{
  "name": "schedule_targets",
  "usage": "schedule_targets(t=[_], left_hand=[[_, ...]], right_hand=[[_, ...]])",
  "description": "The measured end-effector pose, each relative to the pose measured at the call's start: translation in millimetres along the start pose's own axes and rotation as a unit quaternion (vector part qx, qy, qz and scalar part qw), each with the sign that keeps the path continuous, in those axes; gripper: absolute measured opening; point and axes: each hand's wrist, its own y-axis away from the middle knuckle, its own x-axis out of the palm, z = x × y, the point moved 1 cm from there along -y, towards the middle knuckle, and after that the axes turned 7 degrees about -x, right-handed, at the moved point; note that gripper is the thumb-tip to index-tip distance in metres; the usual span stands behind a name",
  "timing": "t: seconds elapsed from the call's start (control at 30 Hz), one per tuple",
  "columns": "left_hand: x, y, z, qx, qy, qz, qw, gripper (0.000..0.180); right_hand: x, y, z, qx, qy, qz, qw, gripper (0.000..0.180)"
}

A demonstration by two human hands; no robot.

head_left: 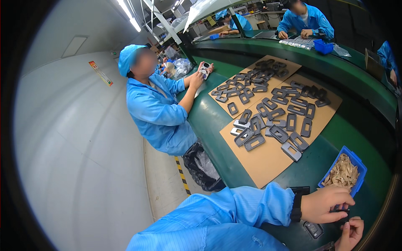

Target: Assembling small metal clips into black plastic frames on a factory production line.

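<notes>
At the lower right, my left hand [328, 205] pinches a small black part [342, 214] between thumb and fingers. My right hand [352, 234] grips the same part from the near side, its fingertips closed on the lower edge. Much of the part is covered by my fingers, so its exact kind cannot be made out. On the green table beside my hands lies a dark rectangular piece with rounded corners [313, 229]. A flat black object [300, 190] rests beyond my left cuff, partly hidden by it.
A blue bin [359, 164] of tan, paper-like strips stands just beyond my hands. Cardboard sheets [261, 173] carry many dark grey oblong frames [278, 133]. A co-worker [155, 100] at the left holds a white-and-grey part; a black-lined bin [201, 167] stands below. Others work across the bench.
</notes>
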Motion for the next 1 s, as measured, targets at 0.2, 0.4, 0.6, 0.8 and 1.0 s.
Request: schedule_targets(t=[0.2, 0.4, 0.6, 0.8, 1.0], left_hand=[[8.7, 1.7, 4.7, -0.091, 0.091, 0.06, 0.99, 0.013], [8.4, 0.9, 4.8, -0.117, 0.113, 0.047, 0.986, 0.01], [6.7, -0.5, 5.6, -0.189, 0.2, 0.04, 0.961, 0.008], [-0.9, -5.3, -5.7, -0.267, 0.238, 0.08, 0.93, 0.005], [3.2, -3.5, 6.5, -0.197, 0.175, 0.05, 0.963, 0.01]], right_hand=[[-0.9, -2.7, -0.3, -0.026, 0.036, 0.02, 0.999, 0.018], [5.9, -5.1, 10.6, -0.015, 0.137, 0.052, 0.989, 0.039], [12.9, -13.1, 23.0, -0.182, 0.391, 0.108, 0.896, 0.05], [11.3, -12.2, 23.9, -0.226, 0.42, 0.098, 0.873, 0.048], [18.8, -20.8, 33.2, -0.227, 0.389, 0.106, 0.886, 0.044]])
